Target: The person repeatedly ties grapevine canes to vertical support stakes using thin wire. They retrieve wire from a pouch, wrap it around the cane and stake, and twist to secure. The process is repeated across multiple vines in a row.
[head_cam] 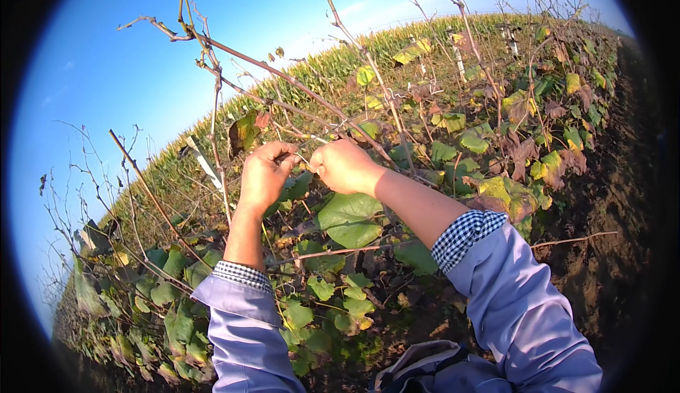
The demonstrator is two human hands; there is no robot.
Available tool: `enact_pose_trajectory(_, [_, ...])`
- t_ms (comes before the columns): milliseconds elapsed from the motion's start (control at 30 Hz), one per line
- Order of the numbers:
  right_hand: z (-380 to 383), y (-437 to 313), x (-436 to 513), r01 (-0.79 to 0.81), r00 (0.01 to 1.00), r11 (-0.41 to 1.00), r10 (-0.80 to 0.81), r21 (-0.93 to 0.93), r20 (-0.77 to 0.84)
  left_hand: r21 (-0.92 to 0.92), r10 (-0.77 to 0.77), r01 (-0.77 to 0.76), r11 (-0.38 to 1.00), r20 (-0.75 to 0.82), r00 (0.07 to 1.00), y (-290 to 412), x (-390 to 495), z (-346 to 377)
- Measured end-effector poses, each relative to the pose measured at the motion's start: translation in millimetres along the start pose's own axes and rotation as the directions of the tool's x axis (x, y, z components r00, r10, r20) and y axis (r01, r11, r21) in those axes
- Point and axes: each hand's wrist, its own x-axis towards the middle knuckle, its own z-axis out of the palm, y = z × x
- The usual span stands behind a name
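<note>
My left hand [264, 176] pinches a thin pale tie [302, 157] between thumb and fingertips. A short stretch of it runs across to my right hand [344, 168], whose curled fingers close on its other part. The fingertips of my right hand are partly hidden by its back. Just above both hands, long brown grapevine canes [289, 78] slant across and meet near a pale knot or tie [340, 125]. A thinner upright cane [213, 122] rises left of my left hand. Below my right hand hangs a broad green vine leaf [349, 221].
Vine foliage with green, yellow and withered leaves [502, 194] spreads on both sides. White posts [204, 162] stand among the vines. A loose cane [574, 239] crosses behind my right forearm. A cornfield [494, 24] lies behind, bare soil [605, 202] right, a bag [425, 358] below.
</note>
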Motion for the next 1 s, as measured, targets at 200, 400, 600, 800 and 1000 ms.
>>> enact_pose_trajectory(200, [-10.0,-4.7,-6.1,-0.044,0.995,0.982,0.027,0.182,0.098,0.136,0.113,-0.101,0.986,-0.083,0.990,7.2,-2.0,4.4])
enact_pose_trajectory(400, [-3.6,-2.1,-16.0,-0.008,0.999,0.985,0.001,0.174,0.045,0.091,-0.102,0.116,0.989,-0.142,0.984,15.4,5.8,12.5])
enact_pose_trajectory(600, [2.6,0.5,-14.8,0.136,0.988,0.990,-0.134,0.029,-0.074,0.147,0.128,-0.106,0.983,-0.146,0.981,11.6,-3.3,5.9])
enact_pose_trajectory(800, [-10.2,-11.8,-23.3,-0.104,0.993,0.957,0.084,0.270,0.085,0.367,0.158,-0.129,0.921,-0.049,0.986,5.9,-4.3,13.9])
enact_pose_trajectory(1000, [-10.3,-8.1,-21.0,0.078,0.996,0.996,-0.077,0.047,-0.035,0.397,0.072,-0.024,0.917,-0.105,0.992,15.2,0.3,23.9])
